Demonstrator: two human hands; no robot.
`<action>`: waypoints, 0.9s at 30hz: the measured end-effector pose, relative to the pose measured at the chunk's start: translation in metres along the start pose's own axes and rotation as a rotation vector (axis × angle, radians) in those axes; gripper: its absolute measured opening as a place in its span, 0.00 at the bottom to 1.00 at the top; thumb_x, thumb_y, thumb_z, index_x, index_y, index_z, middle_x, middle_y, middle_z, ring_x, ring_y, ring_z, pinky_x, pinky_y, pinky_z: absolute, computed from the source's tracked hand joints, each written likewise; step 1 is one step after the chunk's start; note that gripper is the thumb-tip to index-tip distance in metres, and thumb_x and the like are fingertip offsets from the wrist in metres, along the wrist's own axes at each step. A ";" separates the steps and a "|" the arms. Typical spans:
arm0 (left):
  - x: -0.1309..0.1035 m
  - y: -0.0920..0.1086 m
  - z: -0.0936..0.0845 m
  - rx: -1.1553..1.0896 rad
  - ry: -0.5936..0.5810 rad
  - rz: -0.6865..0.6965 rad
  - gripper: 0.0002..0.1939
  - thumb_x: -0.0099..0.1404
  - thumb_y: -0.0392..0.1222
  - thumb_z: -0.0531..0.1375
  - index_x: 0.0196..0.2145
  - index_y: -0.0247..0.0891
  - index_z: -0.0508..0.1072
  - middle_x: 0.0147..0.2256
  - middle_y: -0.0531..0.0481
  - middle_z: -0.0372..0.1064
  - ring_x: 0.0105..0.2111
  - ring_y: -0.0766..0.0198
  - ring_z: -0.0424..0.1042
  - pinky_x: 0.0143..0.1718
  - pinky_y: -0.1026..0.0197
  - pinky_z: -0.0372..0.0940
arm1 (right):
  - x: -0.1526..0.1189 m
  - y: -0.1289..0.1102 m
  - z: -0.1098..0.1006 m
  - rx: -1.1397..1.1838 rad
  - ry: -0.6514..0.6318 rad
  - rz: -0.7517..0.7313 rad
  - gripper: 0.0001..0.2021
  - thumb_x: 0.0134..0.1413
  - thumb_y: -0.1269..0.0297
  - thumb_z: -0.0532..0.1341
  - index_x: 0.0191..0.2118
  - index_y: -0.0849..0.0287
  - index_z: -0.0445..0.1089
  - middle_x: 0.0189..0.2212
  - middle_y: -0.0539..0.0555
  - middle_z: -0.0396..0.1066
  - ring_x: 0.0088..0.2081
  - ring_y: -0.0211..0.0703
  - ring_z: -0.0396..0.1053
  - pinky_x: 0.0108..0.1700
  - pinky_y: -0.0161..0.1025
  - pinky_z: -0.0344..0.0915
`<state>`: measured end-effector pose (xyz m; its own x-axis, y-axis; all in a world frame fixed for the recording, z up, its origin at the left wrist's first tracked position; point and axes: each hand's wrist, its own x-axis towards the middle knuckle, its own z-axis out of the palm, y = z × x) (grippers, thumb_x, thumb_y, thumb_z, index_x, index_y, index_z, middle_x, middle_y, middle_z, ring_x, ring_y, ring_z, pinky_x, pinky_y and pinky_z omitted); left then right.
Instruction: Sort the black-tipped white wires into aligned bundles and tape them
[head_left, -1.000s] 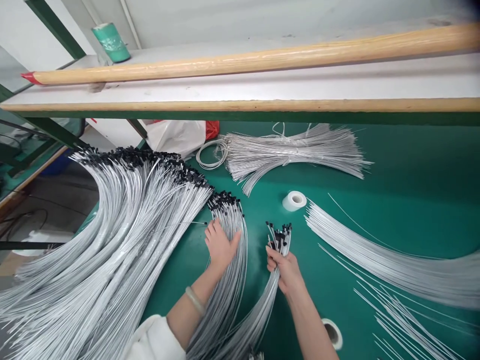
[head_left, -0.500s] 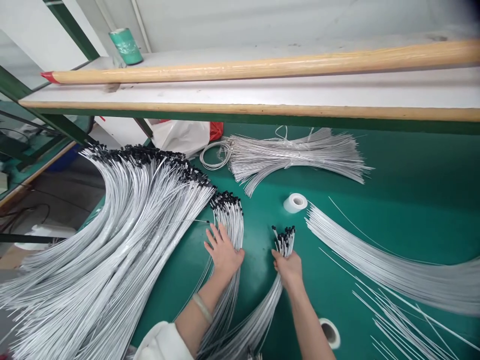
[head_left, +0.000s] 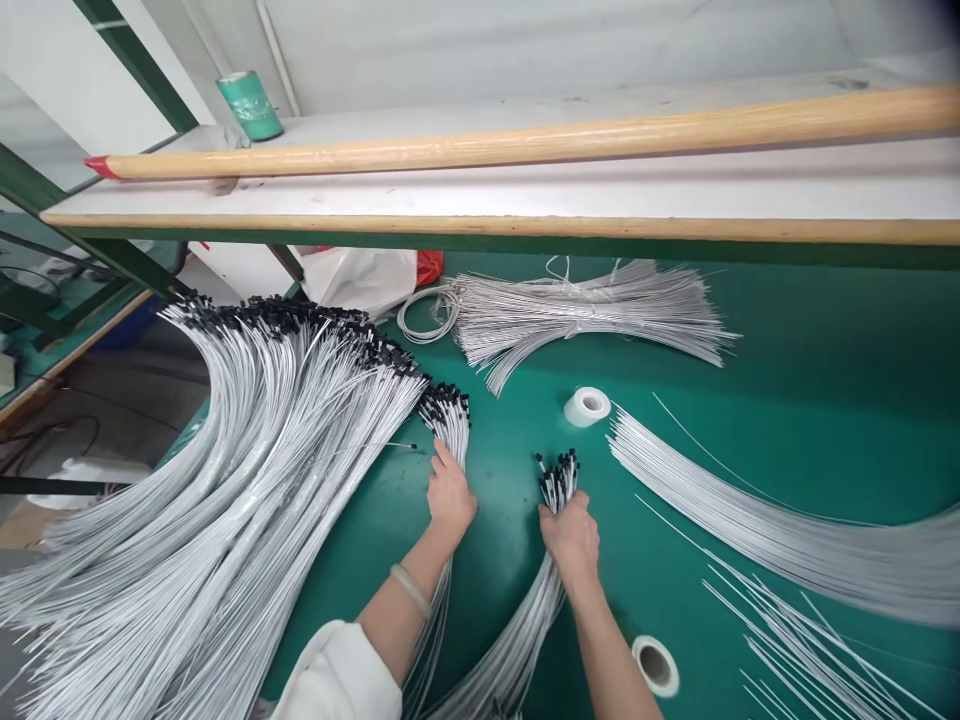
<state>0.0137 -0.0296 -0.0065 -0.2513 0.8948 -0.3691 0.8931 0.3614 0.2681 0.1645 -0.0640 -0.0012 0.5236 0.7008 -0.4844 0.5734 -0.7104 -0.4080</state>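
My left hand [head_left: 451, 490] is closed around a bundle of thin white wires [head_left: 452, 432] whose black connector ends fan out above the fingers. To its right, my right hand [head_left: 573, 538] grips a second bundle of white wires [head_left: 558, 485], its black tips poking up past the fist and its lengths trailing toward the bottom edge. One loose wire with a black end [head_left: 397, 445] juts out just left of my left hand. A large heap of white wires [head_left: 300, 440] with black connectors lies further left.
Plain white wires [head_left: 750, 520] spread over the right of the green table. A tied wire bundle [head_left: 585, 310] and a wire coil [head_left: 427, 315] lie at the back. Tape rolls [head_left: 587, 406] sit near the wires. Above runs a shelf bearing a wooden pole [head_left: 487, 150] and a green roll [head_left: 250, 105].
My left hand has gone from spread fingers over the wires to closed around their bundle, drawing it narrower. My right hand keeps its bundle, shifted slightly left in view.
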 end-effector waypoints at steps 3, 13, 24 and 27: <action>0.003 -0.003 -0.005 -0.051 -0.036 -0.025 0.48 0.46 0.29 0.56 0.59 0.28 0.32 0.51 0.29 0.54 0.41 0.48 0.68 0.35 0.58 0.61 | -0.006 0.000 0.000 -0.137 0.059 -0.098 0.25 0.49 0.62 0.52 0.52 0.68 0.50 0.43 0.71 0.63 0.38 0.58 0.69 0.35 0.47 0.61; 0.009 -0.013 -0.011 -0.207 -0.082 -0.094 0.40 0.47 0.31 0.56 0.56 0.27 0.45 0.42 0.30 0.66 0.42 0.46 0.68 0.37 0.54 0.61 | -0.010 0.007 0.010 -0.233 0.236 -0.215 0.37 0.49 0.59 0.54 0.59 0.77 0.38 0.44 0.71 0.59 0.43 0.61 0.62 0.39 0.46 0.61; 0.009 -0.024 -0.012 -0.386 -0.098 -0.061 0.28 0.46 0.32 0.57 0.47 0.32 0.60 0.40 0.37 0.69 0.43 0.49 0.68 0.40 0.58 0.60 | -0.023 -0.032 0.025 0.290 0.090 -0.493 0.27 0.50 0.57 0.53 0.54 0.71 0.56 0.53 0.70 0.56 0.54 0.57 0.54 0.53 0.51 0.51; 0.008 -0.024 -0.014 -0.437 -0.107 -0.028 0.25 0.46 0.35 0.58 0.45 0.32 0.61 0.38 0.39 0.70 0.41 0.51 0.69 0.38 0.59 0.61 | -0.025 -0.050 0.048 0.672 -0.356 -0.281 0.25 0.49 0.52 0.54 0.49 0.65 0.62 0.46 0.64 0.66 0.45 0.51 0.65 0.45 0.43 0.62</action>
<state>-0.0152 -0.0276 -0.0040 -0.2122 0.8591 -0.4657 0.6390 0.4825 0.5991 0.0920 -0.0492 -0.0058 0.1197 0.8768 -0.4658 0.0938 -0.4771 -0.8738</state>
